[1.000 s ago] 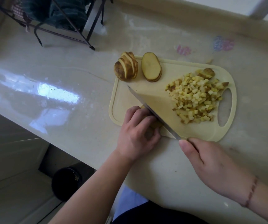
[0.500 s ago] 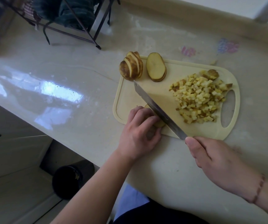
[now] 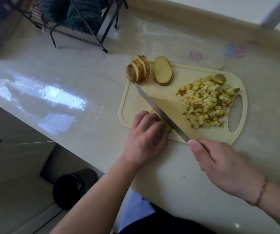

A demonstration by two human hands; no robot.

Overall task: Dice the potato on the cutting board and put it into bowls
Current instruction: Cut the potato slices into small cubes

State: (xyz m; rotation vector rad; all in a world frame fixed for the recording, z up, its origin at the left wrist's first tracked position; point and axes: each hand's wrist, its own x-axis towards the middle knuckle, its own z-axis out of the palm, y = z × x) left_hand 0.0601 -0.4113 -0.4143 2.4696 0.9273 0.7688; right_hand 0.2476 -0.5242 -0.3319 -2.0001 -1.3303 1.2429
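A cream cutting board (image 3: pixel 178 81) lies on the counter. At its near left edge my left hand (image 3: pixel 146 141) holds down a stack of potato slices (image 3: pixel 165 127) with curled fingers, hiding most of it. My right hand (image 3: pixel 220 166) grips the handle of a long knife (image 3: pixel 161 114), whose blade runs diagonally along the right side of those slices. A fanned set of slices (image 3: pixel 138 70) and a flat stack of slices (image 3: pixel 163 70) sit at the board's far left. A pile of diced potato (image 3: pixel 206 102) covers the right part.
The pale counter (image 3: pixel 85 78) has a dark wire rack (image 3: pixel 78 31) with a striped cloth at the back left. A black bin (image 3: pixel 71 188) stands on the floor below the counter's near edge. A wall runs along the back.
The knife blade has shifted slightly along the held slices; its tip now reaches toward the fanned slices. My left hand stays on the stack. The camera view has drifted a little.
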